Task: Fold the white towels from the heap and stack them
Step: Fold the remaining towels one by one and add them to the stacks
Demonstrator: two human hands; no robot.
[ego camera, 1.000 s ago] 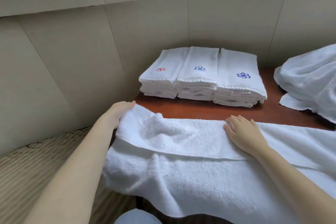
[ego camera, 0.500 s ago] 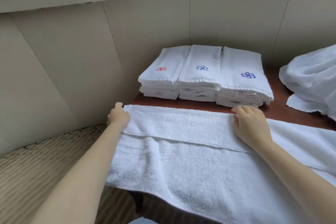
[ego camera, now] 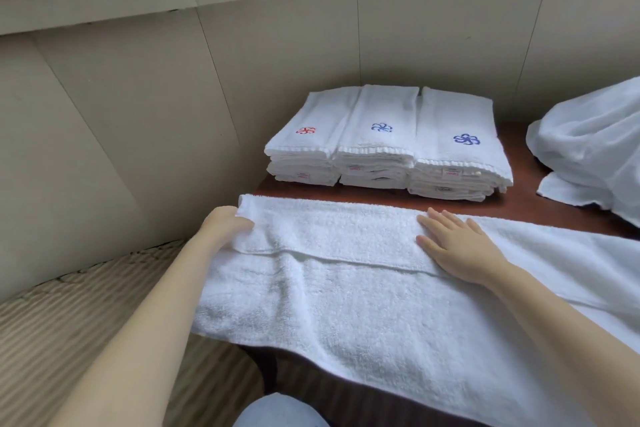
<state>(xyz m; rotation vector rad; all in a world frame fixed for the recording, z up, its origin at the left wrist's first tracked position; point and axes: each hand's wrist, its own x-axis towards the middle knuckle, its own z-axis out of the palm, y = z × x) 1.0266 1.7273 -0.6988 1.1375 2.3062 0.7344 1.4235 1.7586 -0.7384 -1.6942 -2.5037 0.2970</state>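
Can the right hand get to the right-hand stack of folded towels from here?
Probably yes: the right hand lies flat and free on the towel, and only a bare strip of table separates it from that stack just beyond.

Nubby white terry cloth towel (ego camera: 346,288) on a smooth, reddish-brown polished wood table (ego camera: 519,198), matt beige wall panels (ego camera: 138,114) behind

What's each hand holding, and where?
The left hand grips the white towel at the left end of its folded-over flap. The right hand holds nothing: it lies flat on that flap, fingers straight.
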